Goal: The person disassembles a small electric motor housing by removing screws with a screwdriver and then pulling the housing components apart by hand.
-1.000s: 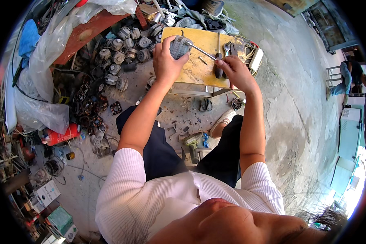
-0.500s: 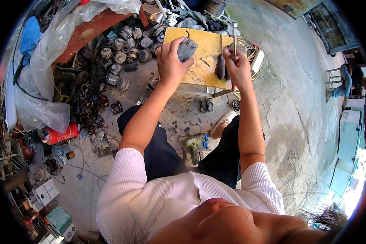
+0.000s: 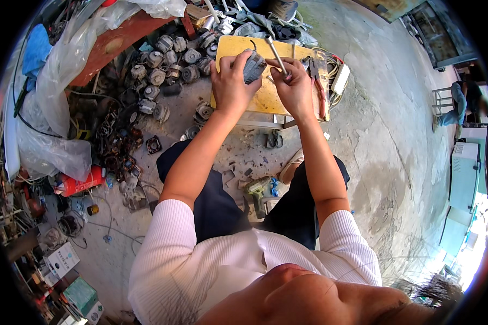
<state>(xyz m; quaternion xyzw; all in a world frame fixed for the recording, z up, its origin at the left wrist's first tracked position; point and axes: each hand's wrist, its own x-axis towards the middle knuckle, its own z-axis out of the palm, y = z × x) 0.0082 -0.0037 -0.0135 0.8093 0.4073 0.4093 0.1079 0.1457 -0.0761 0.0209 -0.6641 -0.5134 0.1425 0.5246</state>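
My left hand (image 3: 232, 86) is closed around a grey, boxy, ridged part (image 3: 253, 67) above the left side of a yellow-topped stand (image 3: 230, 47). A short dark lead shows behind the part. Just to its right, my right hand (image 3: 296, 91) grips a metal rod-like socket wrench (image 3: 275, 51), tilted with its thicker end up and to the left. The wrench and the grey part appear close, but I cannot tell whether they touch. Pliers (image 3: 320, 91) with red handles lie right of my right hand. A thin metal shaft (image 3: 294, 50) shows beyond that hand, its lower part hidden.
Many small motors (image 3: 157, 77) are heaped on the floor left of the stand. Coiled cable and a white power strip (image 3: 340, 79) lie at its right edge. A green power drill (image 3: 256, 189) rests between my legs. A red cylinder (image 3: 80, 182) lies farther left.
My right hand has moved left with the socket wrench, which has gone from upright to tilted, near the grey part. The pliers are now uncovered. My left hand has barely moved.
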